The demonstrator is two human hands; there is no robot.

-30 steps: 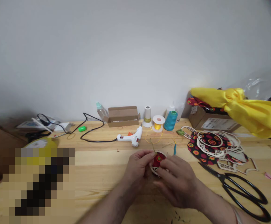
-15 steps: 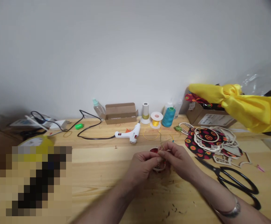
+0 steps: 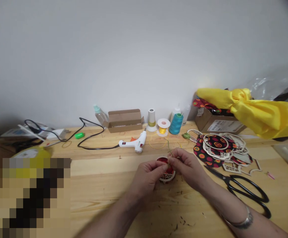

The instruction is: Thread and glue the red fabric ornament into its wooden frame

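Note:
A small round ornament, dark red with a pale lattice frame along its lower edge, sits under my fingertips in the middle of the table. My left hand is closed at its left, thumb and index finger pinched on a thin olive-green cord over the ornament's face. From the right, my right hand pinches the same cord, whose free end sticks up beyond the fingers. The fingers hide where cord and ornament meet. I cannot tell whether the ornament touches the tabletop.
Black-handled scissors lie right of my right forearm, below pale lattice cutouts and patterned fabric. Behind my hands are a white glue gun, a yellow cord spool and a teal thread cone. An open cardboard box stands by the wall.
The ornament now shows more of its red face and lattice; before, it was more covered and tilted. My hands have drawn slightly apart. The whole view has shifted a little.

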